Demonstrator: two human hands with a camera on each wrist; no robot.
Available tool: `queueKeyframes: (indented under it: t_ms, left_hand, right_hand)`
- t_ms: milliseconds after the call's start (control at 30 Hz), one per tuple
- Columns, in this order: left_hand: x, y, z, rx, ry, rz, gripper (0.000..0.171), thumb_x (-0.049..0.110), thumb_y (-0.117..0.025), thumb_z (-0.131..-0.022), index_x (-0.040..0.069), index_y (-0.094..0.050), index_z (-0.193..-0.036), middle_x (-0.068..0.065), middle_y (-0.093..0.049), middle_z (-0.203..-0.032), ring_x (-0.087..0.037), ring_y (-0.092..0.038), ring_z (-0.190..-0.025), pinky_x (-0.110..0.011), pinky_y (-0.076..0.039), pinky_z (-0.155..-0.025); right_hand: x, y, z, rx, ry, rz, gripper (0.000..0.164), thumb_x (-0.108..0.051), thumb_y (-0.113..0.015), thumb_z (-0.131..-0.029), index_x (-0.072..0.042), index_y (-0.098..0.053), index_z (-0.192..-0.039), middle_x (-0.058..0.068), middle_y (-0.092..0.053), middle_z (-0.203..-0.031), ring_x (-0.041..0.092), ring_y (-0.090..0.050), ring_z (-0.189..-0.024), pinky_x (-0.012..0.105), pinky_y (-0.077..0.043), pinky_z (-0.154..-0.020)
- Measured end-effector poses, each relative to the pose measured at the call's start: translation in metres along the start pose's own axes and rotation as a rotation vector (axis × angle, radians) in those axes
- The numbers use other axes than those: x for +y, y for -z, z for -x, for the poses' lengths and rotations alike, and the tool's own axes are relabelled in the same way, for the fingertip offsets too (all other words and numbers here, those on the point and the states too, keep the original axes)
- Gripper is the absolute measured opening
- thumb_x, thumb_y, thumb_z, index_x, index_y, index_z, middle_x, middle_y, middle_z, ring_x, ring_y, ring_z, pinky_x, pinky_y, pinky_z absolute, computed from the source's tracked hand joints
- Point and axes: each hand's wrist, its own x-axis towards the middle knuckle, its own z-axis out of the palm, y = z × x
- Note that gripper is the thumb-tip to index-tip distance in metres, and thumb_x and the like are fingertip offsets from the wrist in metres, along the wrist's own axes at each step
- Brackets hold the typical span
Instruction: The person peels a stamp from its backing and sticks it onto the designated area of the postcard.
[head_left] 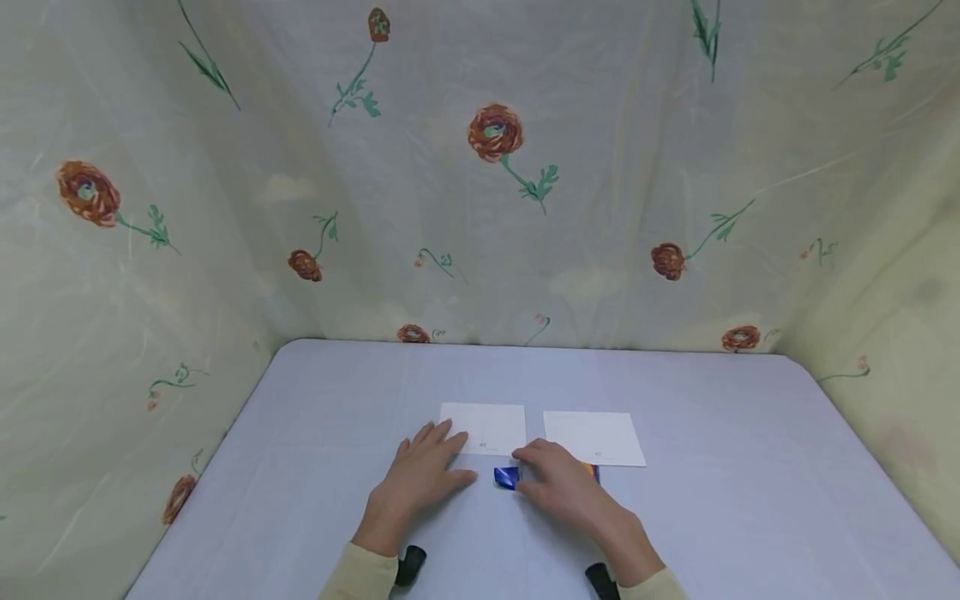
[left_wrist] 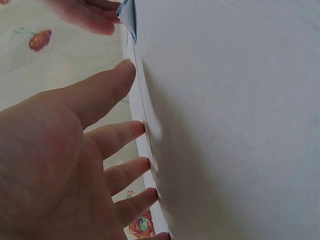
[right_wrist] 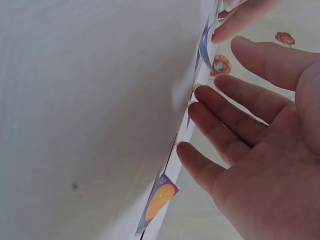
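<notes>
Two white cards lie side by side on the table, the left card (head_left: 491, 425) and the right card (head_left: 596, 437), each with a small printed mark near its front edge. My left hand (head_left: 423, 471) rests with fingers spread, fingertips at the left card's near left corner. Just in front of the cards is a flat blue and orange wrapper (head_left: 506, 477) with a serrated end. My right hand (head_left: 562, 483) covers its middle, fingers extended; the orange end (right_wrist: 159, 200) shows beyond the fingers in the right wrist view.
A white cloth covers the table (head_left: 735, 467), which has rounded far corners. Pale curtains (head_left: 585, 200) with red-brown flowers hang behind and along both sides. Black straps (head_left: 410, 567) sit at the wrists, beside light sleeves (head_left: 360, 575).
</notes>
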Motion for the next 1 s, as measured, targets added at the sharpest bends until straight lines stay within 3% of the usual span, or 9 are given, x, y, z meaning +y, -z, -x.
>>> queueKeyframes:
  t_ms: [600,1000]
  left_hand:
    - [0.0034,0.0041,0.0002,-0.014,0.013,-0.021,0.073,0.048,-0.074,-0.085,0.02,-0.049,-0.148,-0.01,-0.033,-0.162,-0.038,-0.023,-0.152,-0.067,-0.02,-0.118]
    - [0.0001,-0.0026,-0.0023,-0.002,0.007,-0.035,0.074,0.05,-0.074,-0.085,0.021,-0.049,-0.147,-0.009,-0.034,-0.161,-0.038,-0.025,-0.152,-0.068,-0.023,-0.116]
  right_hand:
    - [0.0008,-0.0031,-0.0093,0.034,-0.05,-0.027,0.028,-0.012,-0.077,-0.081,-0.005,-0.075,-0.109,0.0,-0.069,-0.096,0.011,-0.058,-0.089,0.035,-0.051,-0.083]
    - [-0.0026,-0.0026,-0.0088,0.014,-0.111,-0.055,0.012,-0.008,-0.074,-0.085,-0.011,-0.076,-0.097,-0.002,-0.066,-0.087,0.012,-0.053,-0.079,0.031,-0.048,-0.072]
